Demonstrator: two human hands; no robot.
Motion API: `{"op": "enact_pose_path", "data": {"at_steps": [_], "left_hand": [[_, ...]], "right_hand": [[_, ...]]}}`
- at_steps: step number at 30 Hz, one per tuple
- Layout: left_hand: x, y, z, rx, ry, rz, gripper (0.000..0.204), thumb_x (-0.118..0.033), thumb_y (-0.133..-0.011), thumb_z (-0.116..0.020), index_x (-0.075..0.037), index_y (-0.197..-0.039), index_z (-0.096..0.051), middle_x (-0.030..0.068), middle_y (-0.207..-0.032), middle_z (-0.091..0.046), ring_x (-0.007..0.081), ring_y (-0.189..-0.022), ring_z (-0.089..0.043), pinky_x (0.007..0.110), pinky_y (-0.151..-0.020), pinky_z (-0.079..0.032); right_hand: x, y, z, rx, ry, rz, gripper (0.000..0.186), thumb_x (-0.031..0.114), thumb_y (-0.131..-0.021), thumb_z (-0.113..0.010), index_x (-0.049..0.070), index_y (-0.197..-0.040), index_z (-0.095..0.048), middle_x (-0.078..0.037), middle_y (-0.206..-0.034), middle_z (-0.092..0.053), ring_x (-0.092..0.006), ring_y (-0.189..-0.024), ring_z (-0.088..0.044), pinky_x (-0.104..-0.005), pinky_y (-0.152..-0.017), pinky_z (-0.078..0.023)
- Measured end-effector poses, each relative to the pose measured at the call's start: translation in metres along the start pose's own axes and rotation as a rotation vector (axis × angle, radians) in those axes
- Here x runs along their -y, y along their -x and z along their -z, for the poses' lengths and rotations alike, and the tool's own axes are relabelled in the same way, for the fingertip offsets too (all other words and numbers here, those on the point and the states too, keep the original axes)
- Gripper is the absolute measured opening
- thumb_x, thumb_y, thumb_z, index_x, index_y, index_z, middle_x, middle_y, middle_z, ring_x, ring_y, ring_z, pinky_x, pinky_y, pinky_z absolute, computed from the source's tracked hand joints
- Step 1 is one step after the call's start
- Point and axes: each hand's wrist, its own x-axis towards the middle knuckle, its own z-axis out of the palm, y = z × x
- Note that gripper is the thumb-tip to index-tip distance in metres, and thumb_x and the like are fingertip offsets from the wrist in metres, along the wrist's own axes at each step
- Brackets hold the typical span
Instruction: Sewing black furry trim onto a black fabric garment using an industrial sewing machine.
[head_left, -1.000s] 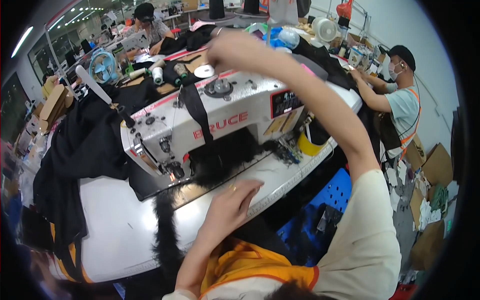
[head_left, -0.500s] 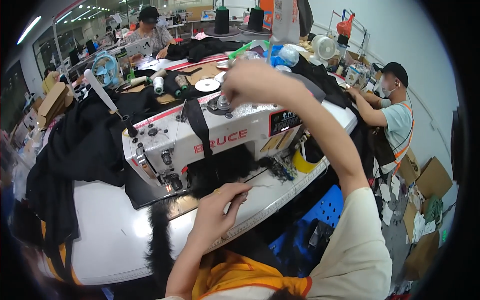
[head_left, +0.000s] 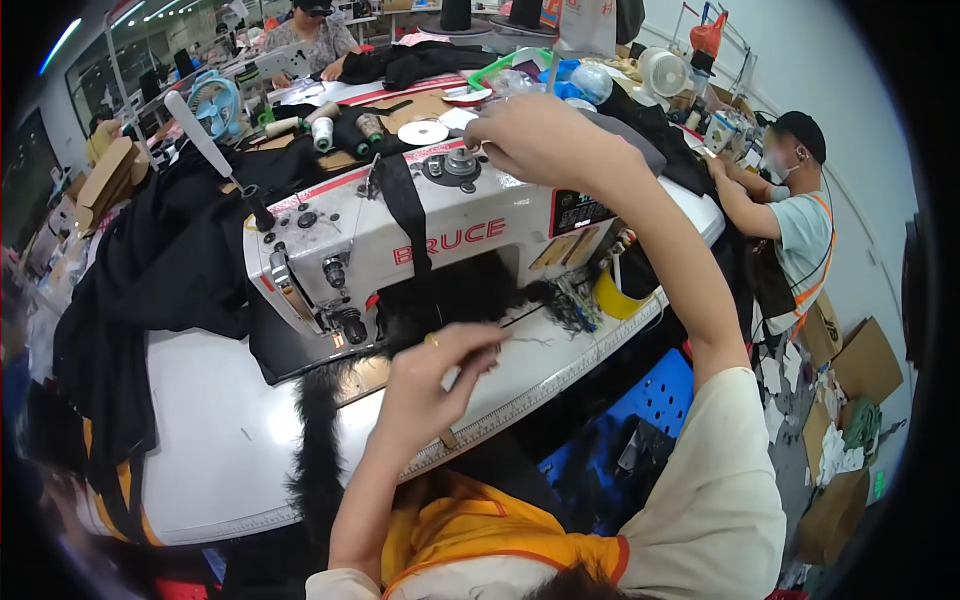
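A white sewing machine (head_left: 340,215) stands on the table in front of me, with a black strap (head_left: 405,215) hanging over its arm. My right hand (head_left: 545,140) is raised beside the round metal bobbin winder (head_left: 458,165) on top of the machine. Its fingers are curled together, and their tips are partly hidden. Low over the table's front edge, my left hand (head_left: 430,385) has thumb and forefinger brought together; anything between them is too small to make out. A thin thread (head_left: 530,340) shows by those fingertips. Black fur (head_left: 450,300) lies under the machine arm, and a furry strip (head_left: 318,440) drapes off the edge.
A yellow tub (head_left: 620,300) and a clump of thread scraps (head_left: 567,310) sit right of the machine. Black cloth (head_left: 170,270) covers the left side. Thread spools (head_left: 323,134) and a white disc (head_left: 423,132) lie behind. A co-worker (head_left: 800,220) sits at right, another at the far left.
The whole view has tipped downward, so the scene sits higher. My right hand has drawn slightly up and right off the bobbin winder, which shows more fully. My left hand keeps nearly its place.
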Motion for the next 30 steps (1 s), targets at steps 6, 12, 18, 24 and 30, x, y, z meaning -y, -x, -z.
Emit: {"op": "enact_pose_path", "data": {"at_steps": [6, 12, 18, 24, 30], "left_hand": [[-0.018, 0.02, -0.015, 0.056, 0.132, -0.023, 0.026, 0.011, -0.074, -0.059, 0.0, -0.098, -0.063, 0.0128, -0.095, -0.064, 0.0213, -0.081, -0.065, 0.027, -0.071, -0.052], [-0.02, 0.019, -0.022, 0.01, 0.119, 0.013, 0.024, 0.011, -0.075, -0.059, 0.001, -0.096, -0.063, 0.012, -0.091, -0.065, 0.0191, -0.077, -0.065, 0.025, -0.068, -0.051], [-0.008, 0.019, -0.016, -0.113, 0.154, 0.124, 0.02, 0.008, -0.082, -0.054, 0.002, -0.1, -0.062, 0.01, -0.094, -0.063, 0.0147, -0.074, -0.064, 0.023, -0.066, -0.052], [-0.013, 0.072, -0.013, 0.375, 0.336, 0.154, 0.019, -0.001, -0.08, -0.06, -0.005, -0.098, -0.064, 0.0074, -0.094, -0.065, 0.0181, -0.08, -0.063, 0.027, -0.072, -0.051], [0.106, 0.2, -0.002, 0.399, 0.224, 1.078, 0.033, -0.025, -0.089, -0.055, -0.004, -0.115, -0.056, 0.0107, -0.107, -0.06, 0.0184, -0.1, -0.057, 0.029, -0.087, -0.045]], "right_hand": [[0.001, 0.015, -0.008, -0.291, -0.121, 0.082, 0.02, 0.019, -0.085, -0.053, 0.006, -0.095, -0.063, -0.014, -0.082, -0.062, -0.0297, -0.077, -0.06, -0.0386, -0.069, -0.047], [0.018, -0.003, -0.025, -0.389, 0.176, 0.084, 0.014, 0.015, -0.075, -0.058, 0.009, -0.087, -0.063, -0.014, -0.08, -0.063, -0.0275, -0.073, -0.062, -0.0386, -0.065, -0.049], [0.016, -0.007, -0.014, -0.515, 0.232, 0.05, 0.013, 0.016, -0.065, -0.059, 0.007, -0.058, -0.064, -0.013, -0.06, -0.061, -0.0268, -0.059, -0.062, -0.0385, -0.052, -0.048], [0.072, 0.055, 0.004, -0.23, -0.643, -0.093, 0.02, 0.018, -0.086, -0.053, 0.008, -0.101, -0.062, -0.011, -0.079, -0.061, -0.0225, -0.072, -0.06, -0.0336, -0.065, -0.048], [0.118, 0.161, -0.095, 0.286, -0.909, 0.65, 0.027, 0.013, -0.086, -0.054, 0.008, -0.111, -0.06, -0.009, -0.09, -0.064, -0.0215, -0.075, -0.062, -0.0311, -0.068, -0.049]]}}
